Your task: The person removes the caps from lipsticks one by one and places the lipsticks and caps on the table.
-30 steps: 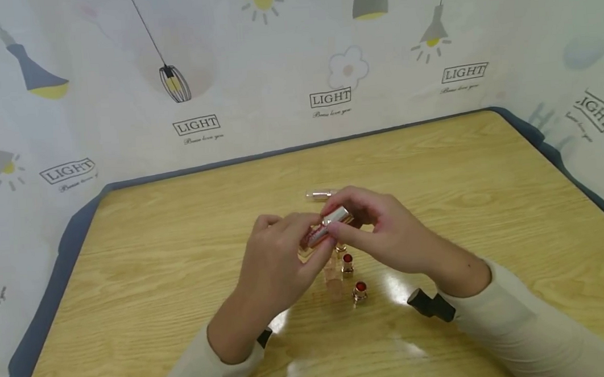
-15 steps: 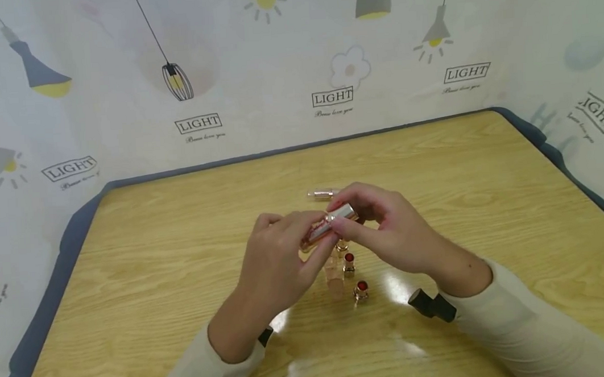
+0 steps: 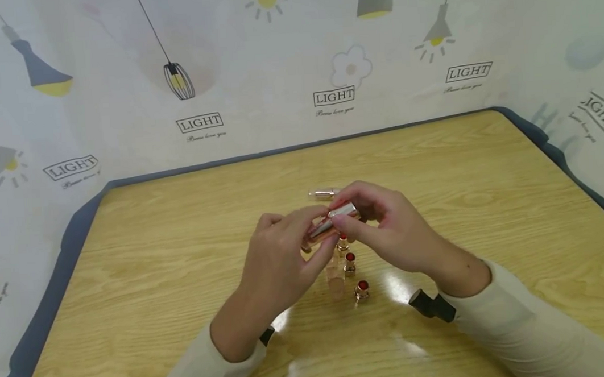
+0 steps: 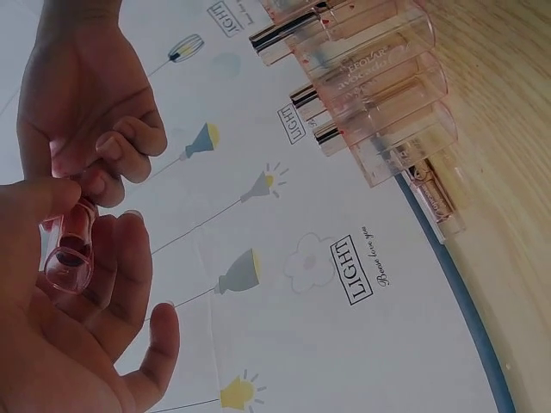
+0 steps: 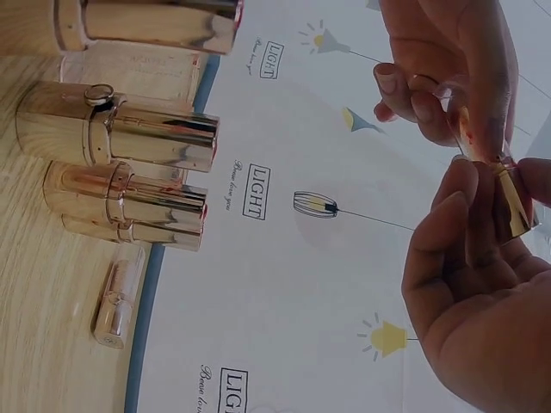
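Observation:
Both hands hold one lipstick (image 3: 345, 210) above the middle of the table, tilted. My left hand (image 3: 280, 255) pinches its clear pinkish cap (image 4: 69, 268) between thumb and fingers. My right hand (image 3: 393, 232) pinches the shiny gold base (image 5: 514, 211) at the other end. Fingers cover part of the joint, so whether cap and base are fully joined I cannot tell. Below the hands, several lipsticks with gold bases and dark red tops stand upright, among them a near lipstick (image 3: 362, 289) and a middle lipstick (image 3: 349, 262). Clear caps (image 3: 336, 286) stand beside them on the left.
Another lipstick (image 3: 324, 193) lies flat on the wooden table (image 3: 182, 246) beyond the hands. A pale curtain (image 3: 255, 71) printed with lamps rises behind the table's dark edge. A black device (image 3: 432, 305) sits at the right cuff.
The lipstick has shifted slightly right and turned a little between the fingers. Both hands keep hold of it. The standing and lying lipsticks stay in place; the head view has shifted slightly.

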`<state>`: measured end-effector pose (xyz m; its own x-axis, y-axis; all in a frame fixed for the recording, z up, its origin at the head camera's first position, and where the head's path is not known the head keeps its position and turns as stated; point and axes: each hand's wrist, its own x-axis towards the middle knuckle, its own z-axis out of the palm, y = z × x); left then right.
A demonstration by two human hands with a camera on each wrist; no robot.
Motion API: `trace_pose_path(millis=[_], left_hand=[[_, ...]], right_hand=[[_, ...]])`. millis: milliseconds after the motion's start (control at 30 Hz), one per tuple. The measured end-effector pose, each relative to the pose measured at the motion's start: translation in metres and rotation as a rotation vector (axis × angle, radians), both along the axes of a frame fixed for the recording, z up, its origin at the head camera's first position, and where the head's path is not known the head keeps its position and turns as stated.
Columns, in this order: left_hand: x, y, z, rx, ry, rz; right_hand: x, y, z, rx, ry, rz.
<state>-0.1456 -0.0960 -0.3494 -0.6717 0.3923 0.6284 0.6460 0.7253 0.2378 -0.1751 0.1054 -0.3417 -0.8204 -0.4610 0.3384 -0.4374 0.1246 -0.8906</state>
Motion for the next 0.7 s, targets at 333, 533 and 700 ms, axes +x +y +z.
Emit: trace_pose_path(millis=[333,533,700], left_hand=[[-0.0006,0.0011,-0.0014,-0.008,0.014,0.002],[-0.0001,0.0016,-0.0017,-0.017,0.010,0.003],[-0.0001,0.0023,-0.0022,-0.032,0.008,0.007]], right_hand=[[0.0003,0.0000,-0.0004,-0.007,-0.028,0.007],[0.0006,-0.0007,-0.0012,0.001,-0.040,0.017],[0.0016,-0.0016,-0.0021,0.011,-0.062,0.025]])
